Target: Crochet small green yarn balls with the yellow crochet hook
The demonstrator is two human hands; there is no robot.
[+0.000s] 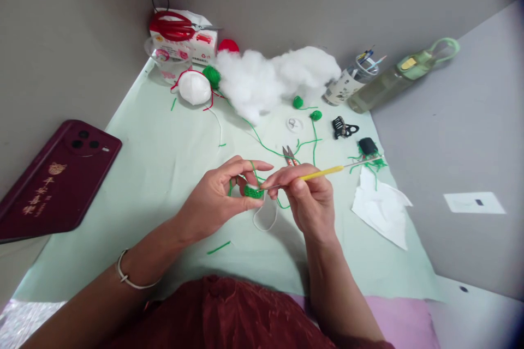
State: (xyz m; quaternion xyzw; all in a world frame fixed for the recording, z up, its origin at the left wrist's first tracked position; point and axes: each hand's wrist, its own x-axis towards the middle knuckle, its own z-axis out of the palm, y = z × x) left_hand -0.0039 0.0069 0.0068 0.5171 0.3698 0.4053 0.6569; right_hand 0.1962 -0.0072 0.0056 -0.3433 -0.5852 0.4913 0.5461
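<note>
Between the thumb and fingers of my left hand (223,193) is a small green and white crocheted piece (254,191). Green yarn loops over the raised index finger of that hand. My right hand (309,196) grips a crochet hook with a yellow handle (323,173), and the hook's metal tip touches the piece's upper edge. A white strand (266,228) hangs in a loop below the piece. Just beyond my right hand lie small thread snips (290,156), partly hidden by the fingers.
White stuffing (262,79) lies at the back, beside a green yarn ball (212,76) and a white ball (194,88). Red scissors (174,26) rest on a box. A bottle (393,84), pen cup (350,82), hair clip (344,128) and tissue (380,207) are right; a phone (61,174) is left.
</note>
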